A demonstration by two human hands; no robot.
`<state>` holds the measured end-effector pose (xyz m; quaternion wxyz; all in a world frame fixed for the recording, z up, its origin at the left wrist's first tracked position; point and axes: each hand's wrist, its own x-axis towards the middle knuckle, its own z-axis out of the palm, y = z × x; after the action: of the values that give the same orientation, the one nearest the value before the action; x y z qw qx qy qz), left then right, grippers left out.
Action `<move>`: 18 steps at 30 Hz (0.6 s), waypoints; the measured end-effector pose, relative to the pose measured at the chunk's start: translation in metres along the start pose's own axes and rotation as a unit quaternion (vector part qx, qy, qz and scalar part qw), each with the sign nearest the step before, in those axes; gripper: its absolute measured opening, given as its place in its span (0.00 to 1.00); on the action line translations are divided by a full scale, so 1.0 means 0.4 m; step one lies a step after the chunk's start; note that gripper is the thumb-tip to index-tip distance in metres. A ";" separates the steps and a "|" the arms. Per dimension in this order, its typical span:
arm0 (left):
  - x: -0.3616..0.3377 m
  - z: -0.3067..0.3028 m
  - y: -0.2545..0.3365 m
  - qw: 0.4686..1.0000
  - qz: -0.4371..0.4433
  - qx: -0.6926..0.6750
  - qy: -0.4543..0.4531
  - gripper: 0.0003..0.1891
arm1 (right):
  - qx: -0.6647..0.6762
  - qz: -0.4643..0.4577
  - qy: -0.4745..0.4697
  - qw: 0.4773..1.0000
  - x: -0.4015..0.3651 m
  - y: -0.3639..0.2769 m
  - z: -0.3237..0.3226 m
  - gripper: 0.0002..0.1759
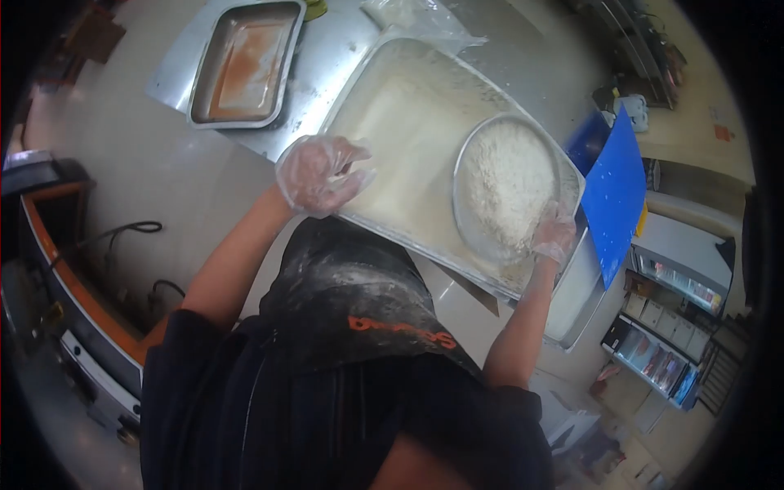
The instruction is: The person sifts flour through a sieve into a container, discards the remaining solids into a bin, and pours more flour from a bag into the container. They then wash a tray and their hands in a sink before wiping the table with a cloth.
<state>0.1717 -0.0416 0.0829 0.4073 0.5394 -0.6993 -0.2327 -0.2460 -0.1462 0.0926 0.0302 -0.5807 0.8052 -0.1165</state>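
A large metal tray (380, 219) with a layer of pale flour (400, 122) across its bottom lies in front of me. On its right side rests a round, metal-rimmed sieve (459, 175) heaped with lumpy flour. My right hand (556, 232), in a clear plastic glove, holds the sieve by its near right rim; the fingertips are partly lost in the flour. My left hand (325, 174), gloved too, hovers at the tray's left edge. Its fingers are curved, with a gap between thumb and fingers, and nothing shows in them.
A deep rectangular pan (282, 86) with reddish residue stands on the steel table (314, 86) at the upper left. Clear plastic bags (425, 20) lie behind the tray. To the right are a blue board (614, 200) and another metal tray (576, 298), lower down.
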 end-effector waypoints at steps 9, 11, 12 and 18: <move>-0.010 -0.002 0.009 0.996 -0.052 -0.064 0.025 0.12 | 0.060 -0.045 -0.016 0.997 0.013 0.066 -0.030 0.21; -0.009 -0.005 0.002 0.997 -0.043 -0.055 0.029 0.12 | 0.093 -0.039 -0.017 0.995 0.023 0.084 -0.013 0.20; -0.012 -0.004 -0.002 0.998 -0.035 -0.052 0.026 0.12 | 0.027 -0.044 -0.019 0.998 0.015 0.107 0.016 0.20; -0.011 0.004 -0.008 0.996 -0.038 -0.072 0.027 0.12 | -0.041 0.007 0.011 0.999 -0.027 0.055 -0.056 0.21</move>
<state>0.1726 -0.0386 0.0780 0.4541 0.5411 -0.6486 -0.2834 -0.2671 -0.1260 0.1087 -0.0014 -0.5741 0.8138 -0.0899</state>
